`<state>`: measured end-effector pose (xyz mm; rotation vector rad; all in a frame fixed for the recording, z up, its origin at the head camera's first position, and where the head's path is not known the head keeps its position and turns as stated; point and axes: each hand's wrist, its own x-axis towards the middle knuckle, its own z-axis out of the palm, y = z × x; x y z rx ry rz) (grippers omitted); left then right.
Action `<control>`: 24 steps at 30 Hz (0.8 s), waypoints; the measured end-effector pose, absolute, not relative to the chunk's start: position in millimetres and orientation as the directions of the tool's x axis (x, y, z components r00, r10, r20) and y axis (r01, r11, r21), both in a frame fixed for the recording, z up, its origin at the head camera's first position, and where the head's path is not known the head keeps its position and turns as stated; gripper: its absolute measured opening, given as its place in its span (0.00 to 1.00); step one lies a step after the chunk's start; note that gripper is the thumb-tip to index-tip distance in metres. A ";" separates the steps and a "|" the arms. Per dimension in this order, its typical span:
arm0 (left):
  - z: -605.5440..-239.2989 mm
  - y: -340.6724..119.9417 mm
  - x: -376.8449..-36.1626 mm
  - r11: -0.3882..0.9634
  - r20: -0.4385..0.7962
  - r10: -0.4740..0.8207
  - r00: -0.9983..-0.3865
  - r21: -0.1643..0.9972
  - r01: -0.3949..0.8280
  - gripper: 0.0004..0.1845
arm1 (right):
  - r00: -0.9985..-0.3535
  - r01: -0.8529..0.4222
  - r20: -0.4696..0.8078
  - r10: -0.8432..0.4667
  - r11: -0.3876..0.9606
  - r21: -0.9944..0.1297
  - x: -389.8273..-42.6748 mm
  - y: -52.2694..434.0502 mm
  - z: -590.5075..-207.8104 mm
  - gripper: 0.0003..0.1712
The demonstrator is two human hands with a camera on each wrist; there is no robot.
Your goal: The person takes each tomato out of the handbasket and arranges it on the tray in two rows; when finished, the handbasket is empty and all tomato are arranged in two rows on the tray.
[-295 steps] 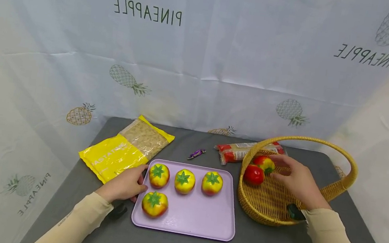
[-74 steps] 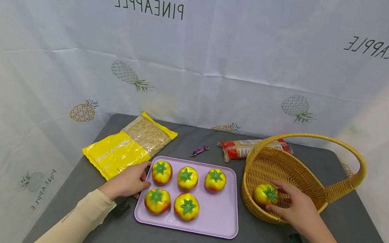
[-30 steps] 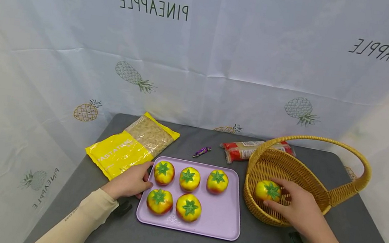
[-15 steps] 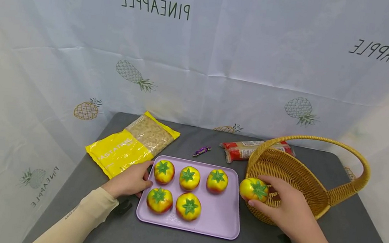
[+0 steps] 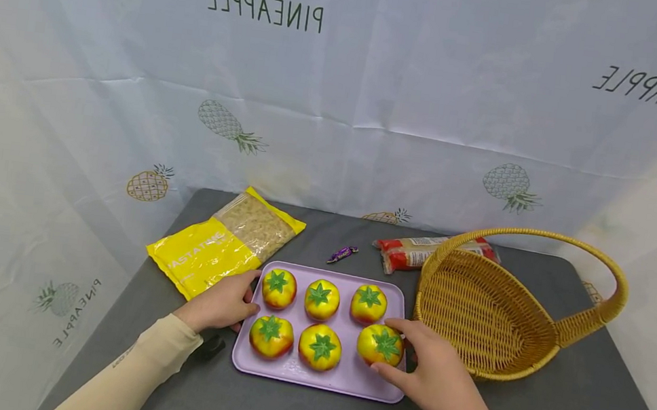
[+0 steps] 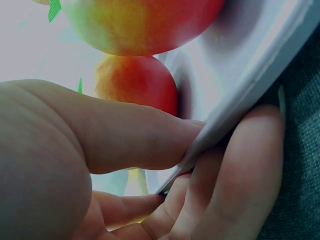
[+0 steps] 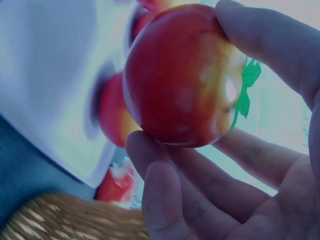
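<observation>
Five yellow-red toy tomatoes with green star-shaped leaf tops sit on a lilac tray (image 5: 347,379), among them a back-right one (image 5: 368,303) and a front-middle one (image 5: 320,347). My right hand (image 5: 436,379) holds another toy tomato (image 7: 180,75) between thumb and fingers, over the tray's front right part. In the right wrist view it hangs above the tray surface, its red underside showing. My left hand (image 5: 220,304) grips the tray's left rim; the left wrist view shows the thumb (image 6: 145,135) on top and fingers curled beneath.
A wicker basket (image 5: 475,312) with a tall handle stands right of the tray. Behind lie a red-and-clear food packet (image 5: 405,252) and a purple wrapped candy (image 5: 342,254). A yellow pasta bag (image 5: 205,255) lies at the left, close to my left hand. A pineapple-print curtain (image 5: 342,97) hangs behind.
My right hand has lifted a toy tomato from the basket and carried it left over the tray. Earlier, another moved from basket to tray. My left hand has stayed on the rim.
</observation>
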<state>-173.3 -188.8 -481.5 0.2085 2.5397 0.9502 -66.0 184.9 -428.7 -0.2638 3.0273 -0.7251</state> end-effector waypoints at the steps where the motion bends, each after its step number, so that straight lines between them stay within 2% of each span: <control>1: -481.4 -188.8 -173.2 0.755 -0.329 0.282 -0.901 0.656 -0.003 0.43 | -0.986 -0.153 0.015 -0.165 0.878 -0.453 -65.7 182.5 -431.2 0.38; 24: -481.9 -189.1 -173.2 0.747 -0.328 0.286 -0.900 0.665 -0.005 0.43 | -0.991 -0.052 -0.091 -0.100 0.901 -0.431 -66.1 169.6 -454.6 0.40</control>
